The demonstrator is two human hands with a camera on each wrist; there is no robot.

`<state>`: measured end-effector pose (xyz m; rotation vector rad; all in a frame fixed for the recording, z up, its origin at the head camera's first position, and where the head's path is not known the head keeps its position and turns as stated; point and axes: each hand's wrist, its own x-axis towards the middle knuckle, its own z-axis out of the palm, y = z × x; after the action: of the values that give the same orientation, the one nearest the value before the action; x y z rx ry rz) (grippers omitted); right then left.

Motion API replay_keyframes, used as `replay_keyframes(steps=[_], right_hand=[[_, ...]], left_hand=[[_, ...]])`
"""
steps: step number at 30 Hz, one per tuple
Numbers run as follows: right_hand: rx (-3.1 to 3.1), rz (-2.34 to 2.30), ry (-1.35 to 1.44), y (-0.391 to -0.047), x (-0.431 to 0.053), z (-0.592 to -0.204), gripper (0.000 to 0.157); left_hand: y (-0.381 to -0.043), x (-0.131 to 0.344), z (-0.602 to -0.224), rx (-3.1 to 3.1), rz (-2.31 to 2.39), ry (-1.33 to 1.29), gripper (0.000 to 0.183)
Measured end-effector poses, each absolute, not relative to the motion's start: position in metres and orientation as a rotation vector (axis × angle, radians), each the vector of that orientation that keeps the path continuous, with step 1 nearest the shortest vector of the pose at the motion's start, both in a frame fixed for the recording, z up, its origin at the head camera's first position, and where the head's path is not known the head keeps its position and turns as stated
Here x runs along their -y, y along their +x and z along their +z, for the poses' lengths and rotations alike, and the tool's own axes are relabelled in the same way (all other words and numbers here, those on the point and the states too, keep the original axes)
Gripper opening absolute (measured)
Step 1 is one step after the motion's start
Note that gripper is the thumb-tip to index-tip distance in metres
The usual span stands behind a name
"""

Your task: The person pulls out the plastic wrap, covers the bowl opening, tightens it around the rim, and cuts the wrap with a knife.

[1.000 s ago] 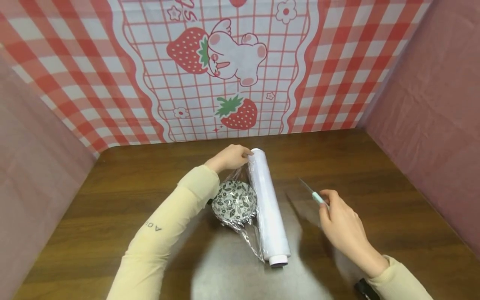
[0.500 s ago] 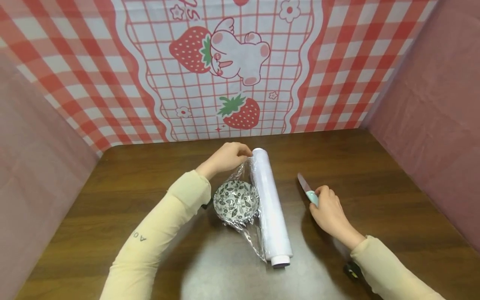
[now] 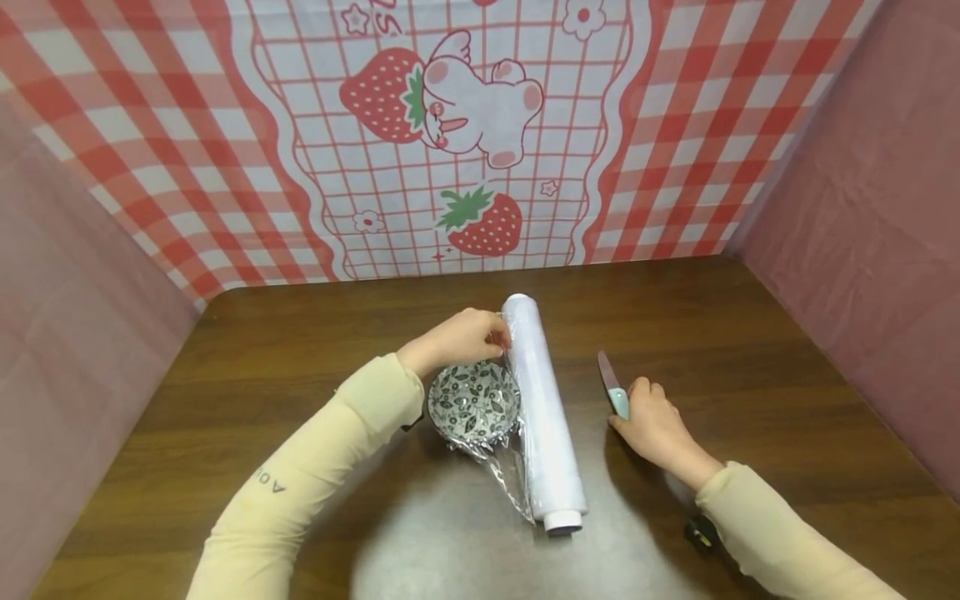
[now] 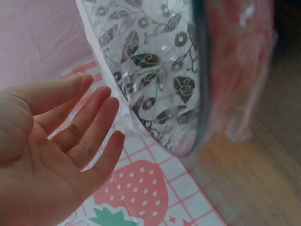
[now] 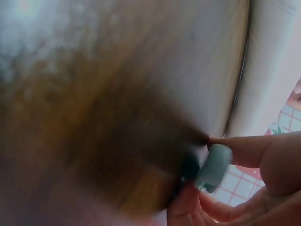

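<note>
A bowl (image 3: 474,402) with a dark leaf pattern stands mid-table, clear film stretched over it. Plastic wrap (image 3: 504,475) runs from its rim to a long roll of cling film (image 3: 546,417) lying just right of it. My left hand (image 3: 463,337) is over the bowl's far side, fingertips at the roll; in the left wrist view its fingers are loosely bent, holding nothing, beside the wrapped bowl (image 4: 150,61). To the right of the roll, my right hand (image 3: 656,425) pinches the pale green handle (image 5: 215,167) of a small knife (image 3: 608,373), its blade pointing away, low over the table.
The brown wooden table (image 3: 300,333) meets a red-and-white checked cloth (image 3: 675,125) with strawberry prints at the back. Pink cloth walls (image 3: 847,250) close off both sides. The roll lies between the bowl and the knife.
My right hand has moved left and brought the knife down low, its blade turned to show its flat side. My left hand has shifted from the roll's far end a little toward me.
</note>
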<state>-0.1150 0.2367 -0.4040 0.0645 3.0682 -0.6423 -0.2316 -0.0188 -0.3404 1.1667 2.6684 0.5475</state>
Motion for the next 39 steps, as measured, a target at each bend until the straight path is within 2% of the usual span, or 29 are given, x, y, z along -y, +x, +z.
replay_keyframes(steps=[12, 25, 39], right_hand=[[-3.077, -0.513, 0.027, -0.111, -0.233, -0.396, 0.043], [-3.183, -0.347, -0.24, -0.103, -0.208, -0.359, 0.05], [-3.123, -0.727, -0.539, -0.104, -0.149, -0.345, 0.028]], left_hand=[[-0.224, 0.023, -0.348, -2.648, 0.38, 1.13, 0.013], [-0.218, 0.043, -0.351, -2.718, 0.371, 1.051, 0.007], [-0.215, 0.081, -0.357, -2.744, 0.563, 0.854, 0.013]])
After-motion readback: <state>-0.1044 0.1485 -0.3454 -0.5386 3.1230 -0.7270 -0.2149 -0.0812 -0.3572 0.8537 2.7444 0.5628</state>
